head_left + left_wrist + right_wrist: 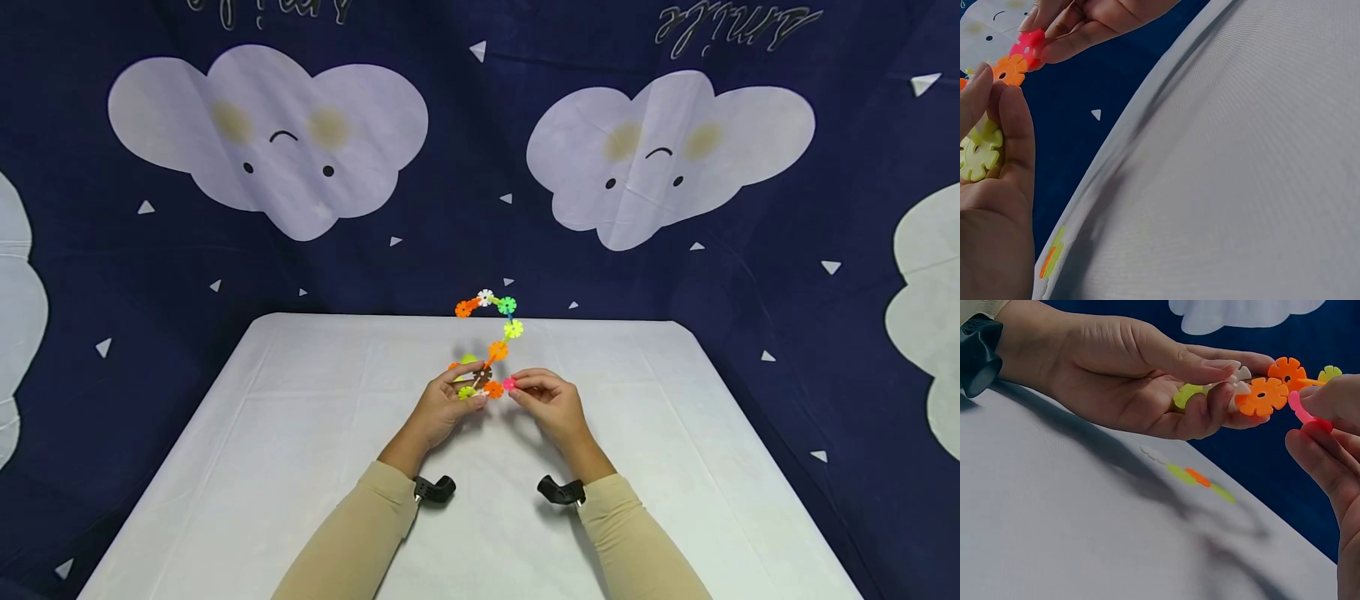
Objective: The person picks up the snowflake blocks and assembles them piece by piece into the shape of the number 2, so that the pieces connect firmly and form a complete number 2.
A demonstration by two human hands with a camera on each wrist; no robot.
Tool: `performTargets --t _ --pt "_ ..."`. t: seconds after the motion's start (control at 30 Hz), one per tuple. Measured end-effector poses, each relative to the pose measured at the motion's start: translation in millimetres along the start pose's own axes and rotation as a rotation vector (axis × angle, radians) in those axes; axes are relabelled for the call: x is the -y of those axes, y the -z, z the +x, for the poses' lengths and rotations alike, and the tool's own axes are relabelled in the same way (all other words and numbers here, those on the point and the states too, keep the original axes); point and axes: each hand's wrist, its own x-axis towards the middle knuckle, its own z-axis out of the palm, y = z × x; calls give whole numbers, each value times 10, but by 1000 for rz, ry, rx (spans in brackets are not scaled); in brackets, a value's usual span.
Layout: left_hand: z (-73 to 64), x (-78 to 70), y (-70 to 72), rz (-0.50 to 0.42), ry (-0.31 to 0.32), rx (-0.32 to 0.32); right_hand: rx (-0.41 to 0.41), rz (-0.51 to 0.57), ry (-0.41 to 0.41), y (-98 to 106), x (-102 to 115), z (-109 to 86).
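Observation:
My left hand [441,407] holds a chain of interlocking snowflake discs, its thumb and fingers pinching a white disc [1240,374] near an orange disc [1262,395]. A yellow-green disc [980,152] sits against the left palm. From this hand the chain climbs through an orange disc [498,351], a yellow disc [513,329] and a green disc [507,306], then curves left past a white one to orange. A brown disc [483,374] shows by the left fingers. Between thumb and fingers my right hand [553,405] pinches a pink disc [1027,47], its edge right at the orange disc.
A few yellow-green and orange discs [1197,477] lie in a row on the white-covered table [337,467], beyond the left hand. Dark blue cloth with clouds [277,142] hangs behind the far edge. Black wrist cameras [561,490] sit at both cuffs.

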Motion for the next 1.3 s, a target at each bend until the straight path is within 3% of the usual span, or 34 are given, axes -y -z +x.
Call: performTargets --t 0.2,0.57,0.73,1.03,1.17,1.3 --pt "2 19 14 53 -37 1 17 -21 11 2 29 3" --pt "-24 13 7 357 -42 -51 43 -118 -8 11 -9 0" --pt "-27 1 5 395 -50 -40 39 -175 -60 2 51 4" --pt "-47 -3 6 462 -78 -27 49 -217 -69 20 -14 -8" --pt "-41 14 9 461 -97 -20 43 -248 -68 2 -13 -13" --pt "-36 27 8 442 -119 -19 38 -251 -52 -57 123 -25"
